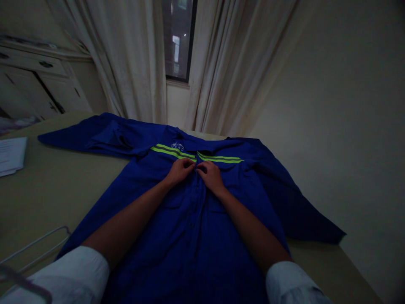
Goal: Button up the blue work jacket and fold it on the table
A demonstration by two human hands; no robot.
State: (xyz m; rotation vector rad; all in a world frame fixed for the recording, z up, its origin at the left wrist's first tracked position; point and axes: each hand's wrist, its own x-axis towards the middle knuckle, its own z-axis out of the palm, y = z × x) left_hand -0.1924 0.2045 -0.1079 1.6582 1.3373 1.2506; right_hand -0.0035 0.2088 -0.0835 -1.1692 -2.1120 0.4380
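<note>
Across a beige tabletop [57, 198], a blue work shirt [193, 232] with lime reflective stripes [172, 152] was laid flat, its placket [198, 188] pinched near the collar by the left hand [179, 171] and right hand [211, 176], and the cloth could have been dragged askew if either pinch had been tugged unevenly.

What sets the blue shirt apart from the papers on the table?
The shirt is blue cloth with lime-green stripes; the papers are white sheets. The shirt spreads across the middle of the table, while the papers form a small stack at its left edge. The left hand and right hand are on the shirt's front opening; neither touches the papers. Both shirt and papers lie on the table.
</note>
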